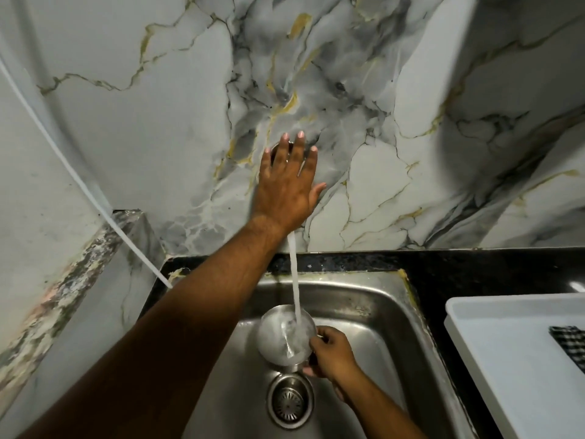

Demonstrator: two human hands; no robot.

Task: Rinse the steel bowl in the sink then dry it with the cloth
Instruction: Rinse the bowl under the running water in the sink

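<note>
Head camera, looking down, takes in two bare hands, one steel bowl (286, 335), one sink (380, 315) and one stream of water (296, 286). Raised against the marbled wall (380, 185), the left hand (286, 182) has its fingers spread flat and nearly straight over the tap, which it almost wholly hides (only a sliver of round metal shows by the fingertips); whether it grips anything there cannot be told. Water falls from below that hand straight into the bowl. The right hand (332, 353) holds the bowl by its right rim, fingers curled closed around the edge, keeping it above the basin and just behind the single round drain strainer (290, 402). To the right, on the dark counter (474, 267), sits one white tray (506, 359), and one dark checked cloth (569, 343) lies in it at the frame's edge, well apart from the bowl.
</note>
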